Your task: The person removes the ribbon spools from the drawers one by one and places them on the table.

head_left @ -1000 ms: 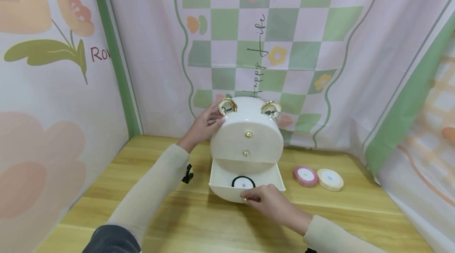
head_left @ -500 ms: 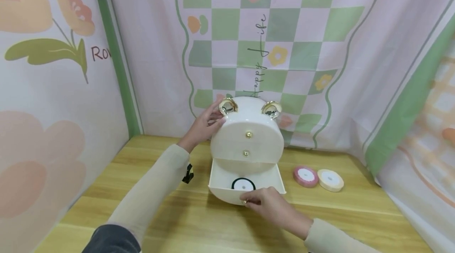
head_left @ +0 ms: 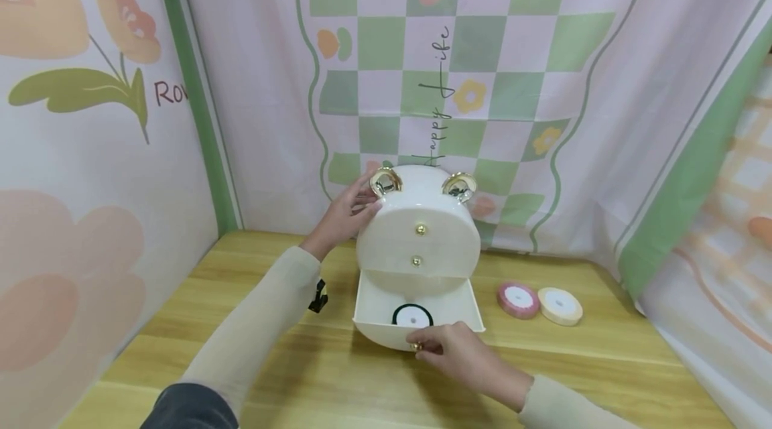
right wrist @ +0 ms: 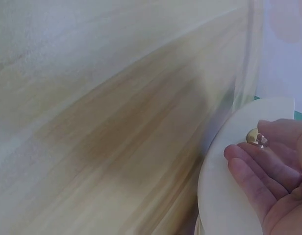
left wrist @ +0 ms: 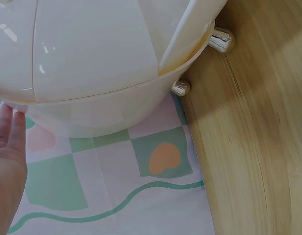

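Observation:
A white storage box [head_left: 446, 234] with gold ears and rounded sides stands on the wooden table, its bottom drawer [head_left: 452, 305] pulled out. Inside that drawer lies a ribbon roll [head_left: 413, 316] with a dark rim and white face. My left hand [head_left: 346, 214] rests against the box's upper left side below the ear; in the left wrist view its fingers [left wrist: 9, 129] lie fairly straight at the edge. With thumb and forefinger, my right hand [head_left: 461, 355] pinches the gold knob [right wrist: 253, 137] on the drawer front, the other fingers bent beside it.
Right of the box, a pink ribbon roll [head_left: 519, 300] and a cream ribbon roll [head_left: 561, 306] lie side by side on the table [head_left: 338, 389]. Two more gold knobs, the upper one [head_left: 421, 230] included, sit on the closed front. A patterned curtain [head_left: 265, 114] hangs behind.
The bottom drawer has slid slightly farther out toward me, with my right hand on its knob and the ribbon roll inside. My left hand stays at the box's side.

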`<action>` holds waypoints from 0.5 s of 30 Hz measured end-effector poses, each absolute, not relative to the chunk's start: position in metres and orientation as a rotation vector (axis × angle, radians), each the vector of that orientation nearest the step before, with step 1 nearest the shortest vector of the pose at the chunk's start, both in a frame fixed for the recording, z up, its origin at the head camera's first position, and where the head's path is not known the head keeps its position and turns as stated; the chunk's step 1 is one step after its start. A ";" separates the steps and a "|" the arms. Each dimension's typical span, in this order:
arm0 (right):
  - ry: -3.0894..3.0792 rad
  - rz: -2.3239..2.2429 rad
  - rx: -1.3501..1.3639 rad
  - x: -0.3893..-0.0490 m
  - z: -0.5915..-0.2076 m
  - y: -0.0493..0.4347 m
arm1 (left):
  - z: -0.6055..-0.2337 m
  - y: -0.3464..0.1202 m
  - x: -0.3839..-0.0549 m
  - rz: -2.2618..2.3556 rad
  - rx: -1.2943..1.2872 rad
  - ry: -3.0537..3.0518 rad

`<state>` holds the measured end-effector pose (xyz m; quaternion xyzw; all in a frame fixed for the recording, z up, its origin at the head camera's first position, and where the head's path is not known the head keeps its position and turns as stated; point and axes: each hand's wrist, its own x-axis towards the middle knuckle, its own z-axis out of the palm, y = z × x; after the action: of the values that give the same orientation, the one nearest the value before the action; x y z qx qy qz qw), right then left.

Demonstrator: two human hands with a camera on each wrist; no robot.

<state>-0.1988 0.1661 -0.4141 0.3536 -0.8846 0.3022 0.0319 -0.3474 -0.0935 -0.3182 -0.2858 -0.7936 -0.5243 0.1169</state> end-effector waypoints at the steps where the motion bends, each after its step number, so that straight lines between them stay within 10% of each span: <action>1: -2.728 0.934 1.098 -0.199 -0.414 0.167 | -0.318 -0.093 -0.347 -1.535 -0.836 -2.323; 15: -2.765 0.988 1.162 -0.198 -0.376 0.176 | -0.318 -0.093 -0.346 -1.563 -0.826 -2.320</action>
<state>-0.1982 0.1762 -0.3764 0.3678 -0.8756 0.3128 -0.0082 -0.3457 -0.0930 -0.3178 -0.2815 -0.7903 -0.5325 0.1121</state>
